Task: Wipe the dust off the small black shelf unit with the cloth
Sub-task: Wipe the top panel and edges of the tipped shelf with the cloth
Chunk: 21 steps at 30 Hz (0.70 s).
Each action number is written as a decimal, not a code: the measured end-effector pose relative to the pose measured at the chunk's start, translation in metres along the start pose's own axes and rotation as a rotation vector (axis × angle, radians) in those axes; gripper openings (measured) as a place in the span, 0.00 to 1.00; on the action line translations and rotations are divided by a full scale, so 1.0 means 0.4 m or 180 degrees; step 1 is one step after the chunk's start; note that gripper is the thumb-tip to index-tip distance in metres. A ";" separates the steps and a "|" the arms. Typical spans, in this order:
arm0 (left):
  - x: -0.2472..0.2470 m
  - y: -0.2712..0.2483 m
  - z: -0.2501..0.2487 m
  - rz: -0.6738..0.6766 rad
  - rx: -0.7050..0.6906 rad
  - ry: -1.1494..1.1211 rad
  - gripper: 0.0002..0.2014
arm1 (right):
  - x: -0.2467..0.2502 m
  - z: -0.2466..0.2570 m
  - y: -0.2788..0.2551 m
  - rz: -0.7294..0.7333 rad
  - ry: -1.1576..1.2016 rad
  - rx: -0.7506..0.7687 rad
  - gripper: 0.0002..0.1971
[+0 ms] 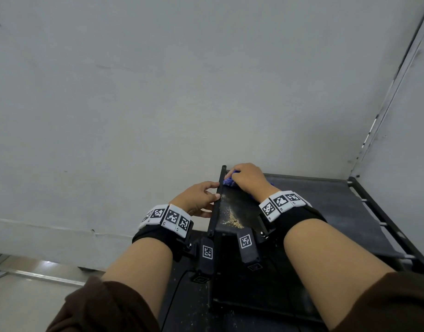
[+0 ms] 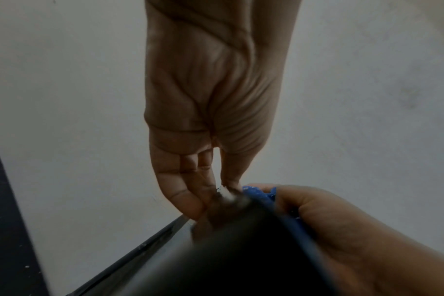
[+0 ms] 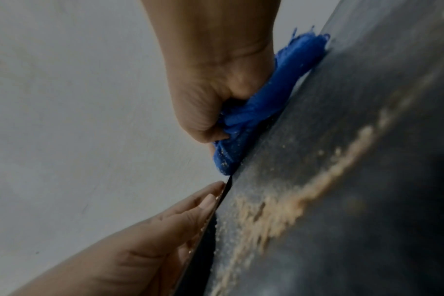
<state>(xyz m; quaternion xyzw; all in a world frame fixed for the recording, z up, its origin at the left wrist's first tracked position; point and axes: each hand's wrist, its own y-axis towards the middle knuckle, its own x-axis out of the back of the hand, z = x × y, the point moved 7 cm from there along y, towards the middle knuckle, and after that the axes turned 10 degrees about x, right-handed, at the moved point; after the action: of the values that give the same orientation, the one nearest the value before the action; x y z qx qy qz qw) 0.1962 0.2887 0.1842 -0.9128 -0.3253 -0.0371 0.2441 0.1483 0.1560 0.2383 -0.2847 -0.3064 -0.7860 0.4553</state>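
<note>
- Black metal edge steadied: the left hand [image 1: 198, 197] lies against the shelf unit's [image 1: 326, 200] left rail, fingers straight, thumb hidden.
- Sandy dust [image 1: 231, 218] lies mid-panel; best drawn toward the person in one firm sweep.
- Far corner: the right hand [image 1: 248, 178], wrist bent, fist clamped on the blue cloth [image 1: 229, 181].
</note>
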 end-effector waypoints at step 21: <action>-0.021 -0.030 0.002 -0.0336 0.0004 -0.0030 0.22 | -0.001 0.050 -0.115 0.0641 0.0291 0.0101 0.15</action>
<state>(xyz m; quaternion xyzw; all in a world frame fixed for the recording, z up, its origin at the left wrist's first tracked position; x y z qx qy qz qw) 0.1822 0.2921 0.1866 -0.8944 -0.3742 -0.0454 0.2409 0.1111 0.1893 0.2407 -0.2706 -0.2676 -0.7434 0.5500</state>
